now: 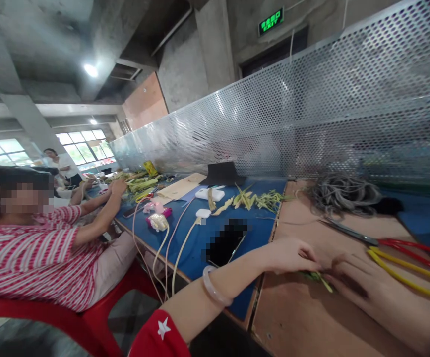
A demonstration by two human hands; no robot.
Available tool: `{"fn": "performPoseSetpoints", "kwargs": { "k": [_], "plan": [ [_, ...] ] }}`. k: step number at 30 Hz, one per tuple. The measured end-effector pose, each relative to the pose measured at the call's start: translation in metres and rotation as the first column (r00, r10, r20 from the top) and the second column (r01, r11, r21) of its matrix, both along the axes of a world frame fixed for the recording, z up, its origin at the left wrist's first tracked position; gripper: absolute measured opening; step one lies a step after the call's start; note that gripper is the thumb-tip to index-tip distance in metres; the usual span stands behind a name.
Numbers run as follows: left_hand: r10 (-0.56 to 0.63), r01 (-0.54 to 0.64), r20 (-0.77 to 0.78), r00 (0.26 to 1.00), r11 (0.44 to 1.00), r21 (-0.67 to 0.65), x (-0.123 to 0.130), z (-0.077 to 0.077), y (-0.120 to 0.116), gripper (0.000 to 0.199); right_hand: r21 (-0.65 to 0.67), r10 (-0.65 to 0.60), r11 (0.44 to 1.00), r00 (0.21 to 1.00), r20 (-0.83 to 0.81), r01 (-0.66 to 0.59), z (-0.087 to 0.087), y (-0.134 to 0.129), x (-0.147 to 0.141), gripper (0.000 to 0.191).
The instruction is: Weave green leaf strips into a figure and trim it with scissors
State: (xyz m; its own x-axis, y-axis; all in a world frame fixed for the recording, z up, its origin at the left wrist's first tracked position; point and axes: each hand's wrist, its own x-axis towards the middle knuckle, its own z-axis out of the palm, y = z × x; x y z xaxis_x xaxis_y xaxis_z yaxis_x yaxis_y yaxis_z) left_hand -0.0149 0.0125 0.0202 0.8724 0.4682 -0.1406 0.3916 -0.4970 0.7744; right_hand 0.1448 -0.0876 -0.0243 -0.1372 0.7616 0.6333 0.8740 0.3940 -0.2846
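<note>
My left hand point(292, 255), with a pale bangle point(216, 287) on its wrist, is closed in a pinch above the light brown tabletop point(292, 317). A small piece of green plant point(321, 278), like a strip of leaf or stem, shows under its fingertips. My right hand point(363, 282) meets it from the right, its fingers curled in and closed on the same green piece; part of the piece is hidden by the fingers. Beside the right hand lie long scissors point(363, 238) with red and yellow handles.
Grey cord point(343, 193) lies in a heap behind my hands. Leaves point(246, 198), a dark phone point(227, 243), a white charger point(203, 214) and cables are on the blue mat point(188, 238). A perforated metal screen point(229, 119) runs along the back. A person in a striped shirt point(32, 248) sits left.
</note>
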Motion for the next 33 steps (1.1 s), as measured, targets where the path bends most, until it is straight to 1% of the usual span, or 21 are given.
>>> {"fn": "performPoseSetpoints", "kwargs": {
  "k": [2,3,5,8,9,12,14,18,21,26,30,33],
  "plan": [
    [0.062,-0.062,0.006,0.998,0.998,0.004,-0.001,0.003,-0.002,0.026,-0.097,0.073,0.993,0.996,0.049,-0.068,0.001,0.0,0.006,0.022],
    [0.096,-0.096,0.012,0.995,0.995,0.0,-0.001,0.005,-0.004,0.027,-0.127,0.07,0.99,0.996,0.054,-0.063,0.002,-0.001,0.008,0.02],
    [0.161,-0.16,0.053,0.986,0.987,-0.014,-0.002,0.01,-0.007,0.027,-0.141,0.007,0.99,1.0,0.024,-0.003,0.002,-0.002,0.009,0.022],
    [0.22,-0.218,0.15,0.964,0.975,-0.028,-0.002,0.017,-0.011,0.026,-0.189,-0.05,0.981,0.998,-0.034,0.043,0.003,-0.004,0.007,0.022],
    [0.238,-0.233,0.162,0.958,0.971,-0.049,-0.002,0.018,-0.012,0.025,-0.205,-0.067,0.977,0.996,-0.054,0.054,0.004,-0.005,0.006,0.021],
    [0.289,-0.264,0.155,0.945,0.95,-0.165,-0.001,0.019,-0.011,0.025,-0.236,-0.1,0.969,0.988,-0.118,0.07,0.01,-0.008,0.005,0.02],
    [0.286,-0.248,0.177,0.942,0.947,-0.205,0.0,0.016,-0.009,0.025,-0.266,-0.097,0.962,0.984,-0.15,0.054,0.017,-0.011,0.004,0.022],
    [0.255,-0.213,0.217,0.942,0.957,-0.198,0.0,0.013,-0.006,0.026,-0.312,-0.129,0.948,0.975,-0.18,0.068,0.03,-0.015,-0.002,0.027],
    [0.252,-0.214,0.204,0.946,0.958,-0.191,-0.001,0.015,-0.006,0.026,-0.313,-0.113,0.949,0.971,-0.213,0.041,0.036,-0.017,-0.007,0.028],
    [0.237,-0.201,0.182,0.954,0.959,-0.198,0.0,0.018,-0.008,0.026,-0.327,-0.116,0.945,0.96,-0.253,0.028,0.034,-0.014,-0.005,0.029],
    [0.232,-0.202,0.174,0.957,0.964,-0.174,0.001,0.017,-0.007,0.025,-0.351,-0.074,0.936,0.96,-0.271,-0.027,0.029,-0.01,-0.001,0.024],
    [0.218,-0.189,0.188,0.958,0.969,-0.162,0.001,0.016,-0.006,0.025,-0.352,-0.077,0.936,0.956,-0.282,-0.029,0.026,-0.009,0.001,0.022]
  ]
}}
